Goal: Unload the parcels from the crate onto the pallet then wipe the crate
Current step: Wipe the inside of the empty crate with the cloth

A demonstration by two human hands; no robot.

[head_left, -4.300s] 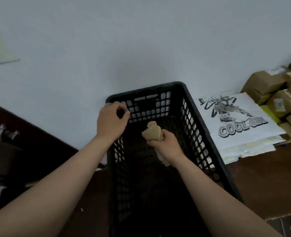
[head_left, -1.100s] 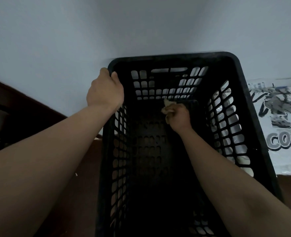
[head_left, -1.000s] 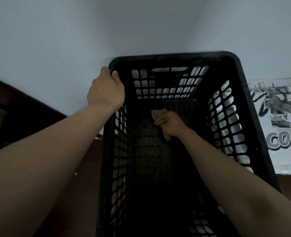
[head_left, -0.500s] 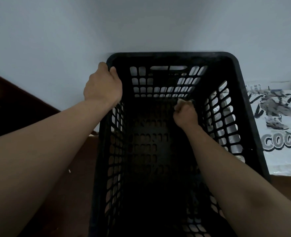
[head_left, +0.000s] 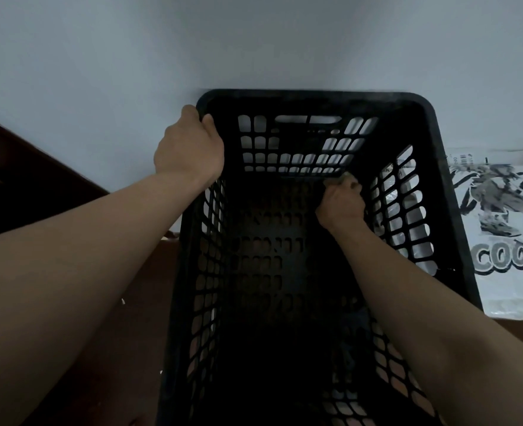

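Head view, looking down into the crate.

- Crate: black plastic with lattice sides and a slotted bottom. It stands on a dark brown surface with its far end against a pale wall. There is a handle slot in the far end wall. I can see no writing on the crate.
- Left hand: on the far-left corner of the rim, fingers curled over the edge and grasping it.
- Right hand: inside the crate, low in the far-right corner where the bottom meets the end wall. Its fingers are clenched round a tan cloth, and only a small tuft shows past the knuckles. The cloth is against the base of the end wall.
- White bag: lies flat just beside the crate on the right, partly seen through the side lattice. It carries a grey cartoon figure above outlined block letters "COOL", and the frame edge cuts the word off.
- Barcode label: at the bag's far-left corner. The digits are too small to read.
- Dark brown furniture: at far left, detail lost in shadow.
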